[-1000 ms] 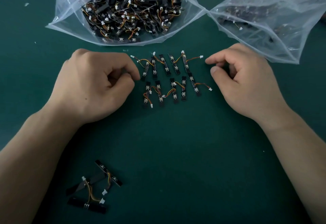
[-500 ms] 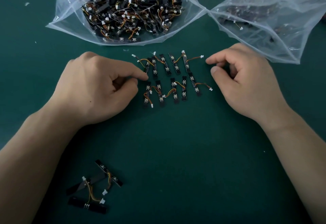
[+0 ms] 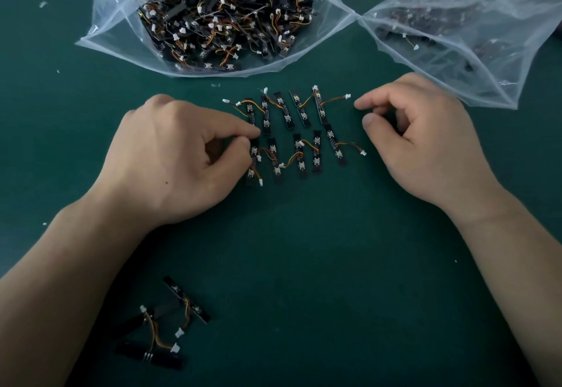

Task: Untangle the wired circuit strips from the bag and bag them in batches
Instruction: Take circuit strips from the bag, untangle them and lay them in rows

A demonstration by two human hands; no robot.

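Dark green table mat [image 3: 304, 265] runs past my frame on every side. The widest bare stretch is near-centre between the two forearms, with less room at the far side, where the bags crowd in. Left hand [image 3: 170, 158] lies knuckles-up on the mat, fingers curled. Its index fingertip [image 3: 254, 131] and thumb sit right at the left end of the laid-out strips, touching them, but I cannot tell if anything is actually pinched. Right hand [image 3: 425, 140] rests just right of the same strips with loosely curled fingers, index and thumb apart, nothing between them, clear of the nearest white plug. Wide clear plastic zip bag [image 3: 112, 21] sits far left-centre, mouth gaping toward me, packed with a tangle of strips and wires. Crumpled clear plastic bag [image 3: 501, 61] at far right meets its corner. Some strips show dimly through the film, amount unclear. Task parts: short black circuit strips [image 3: 285, 111] with orange-yellow wires and white plugs lie flat in two rows between the hands, just short of the zip bag's mouth. Small cluster of longer black strips [image 3: 185, 300] lies near left, beside the left forearm. Tiny white scraps [image 3: 42, 4] dot the far-left mat.
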